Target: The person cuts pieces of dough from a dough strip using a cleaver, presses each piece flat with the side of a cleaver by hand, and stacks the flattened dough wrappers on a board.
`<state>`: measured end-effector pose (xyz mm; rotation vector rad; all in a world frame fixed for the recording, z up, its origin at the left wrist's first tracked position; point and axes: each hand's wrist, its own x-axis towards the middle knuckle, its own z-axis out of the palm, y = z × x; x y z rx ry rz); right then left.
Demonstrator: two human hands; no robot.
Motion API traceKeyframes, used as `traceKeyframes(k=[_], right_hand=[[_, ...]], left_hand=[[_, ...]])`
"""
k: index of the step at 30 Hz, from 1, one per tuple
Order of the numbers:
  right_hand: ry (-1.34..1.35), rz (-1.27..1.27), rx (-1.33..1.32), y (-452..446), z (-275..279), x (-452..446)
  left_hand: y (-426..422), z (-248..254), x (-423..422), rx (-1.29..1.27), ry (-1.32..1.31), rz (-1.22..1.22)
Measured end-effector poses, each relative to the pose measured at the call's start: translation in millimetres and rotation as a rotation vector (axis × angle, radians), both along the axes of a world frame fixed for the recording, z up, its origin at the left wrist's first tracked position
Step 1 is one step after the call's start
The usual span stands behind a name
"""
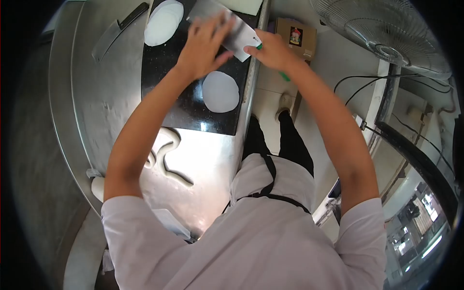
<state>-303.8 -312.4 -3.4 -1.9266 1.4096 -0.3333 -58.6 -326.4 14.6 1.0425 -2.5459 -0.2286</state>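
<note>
A wide blade (245,37) with a green handle is held over the black board (166,65). My right hand (274,50) grips it at the handle end, its thumb on the near corner of the blade. My left hand (200,48) is over the other part of the blade, fingers spread and slightly blurred; whether it touches the metal cannot be made out. A flat white dough round (221,92) lies on the board below the hands. More overlapping white rounds (163,23) lie at the board's upper left.
A black-handled cleaver (107,41) rests on the metal counter (92,87) at left. Long dough strips (166,166) lie below the board. To the right are a cardboard box (296,38), a large fan (386,36) and black cables. A pale slab is at the top edge.
</note>
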Motion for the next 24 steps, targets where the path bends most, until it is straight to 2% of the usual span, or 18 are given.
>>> traceKeyframes(k=[2, 3, 5, 6, 7, 8, 10, 12, 13, 15, 16, 18, 20, 22, 24], right_hand=[[-0.218, -0.181, 0.073, 31.0, -21.3, -0.4], [-0.417, -0.155, 0.088, 60.9, -26.0, -1.0], [-0.263, -0.177, 0.385, 131.3, -0.5, -6.1], [-0.237, -0.150, 0.301, 169.6, -10.1, -12.2], [-0.324, -0.214, 0.264, 206.5, -12.3, -17.1], [-0.186, -0.197, 0.411, 232.5, -5.2, -26.7], [-0.122, -0.164, 0.480, 270.3, 14.3, -44.5], [-0.075, -0.139, 0.533, 290.0, 23.3, -67.7], [-0.091, -0.161, 0.557, 297.2, 23.0, -79.7], [-0.107, -0.179, 0.573, 297.0, 20.8, -100.7], [-0.131, -0.229, 0.498, 285.5, 25.4, -106.8], [-0.158, -0.289, 0.415, 264.1, 33.0, -110.9], [-0.072, -0.381, 0.378, 239.3, 41.8, -107.9], [-0.120, -0.424, 0.383, 219.6, 42.6, -98.7], [-0.151, -0.408, 0.254, 205.7, 32.9, -91.6]], left_hand=[[25.4, 1.7, 16.7, 0.269, -0.083, -0.302], [35.1, 9.1, 16.8, 0.267, -0.085, -0.302], [51.6, 22.8, 12.3, 0.213, -0.279, -0.511], [55.4, 23.9, 8.2, 0.211, -0.282, -0.500], [57.6, 22.7, 2.1, 0.284, -0.352, -0.418], [57.3, 22.3, -2.2, 0.354, -0.420, -0.335], [51.3, 26.5, -7.0, 0.373, -0.400, -0.334], [44.7, 36.3, -14.3, 0.568, -0.702, -0.366], [45.8, 35.6, -12.8, 0.560, -0.700, -0.363], [53.0, 30.7, -7.2, 0.458, -0.395, -0.313], [52.7, 25.9, -4.4, 0.448, -0.397, -0.312], [50.4, 16.8, -2.3, 0.634, -0.144, -0.202], [52.5, 13.5, 2.6, 0.617, -0.136, -0.189], [54.2, 14.3, 4.8, 0.601, -0.133, -0.172], [55.6, 15.6, 5.3, 0.633, -0.209, -0.144]])
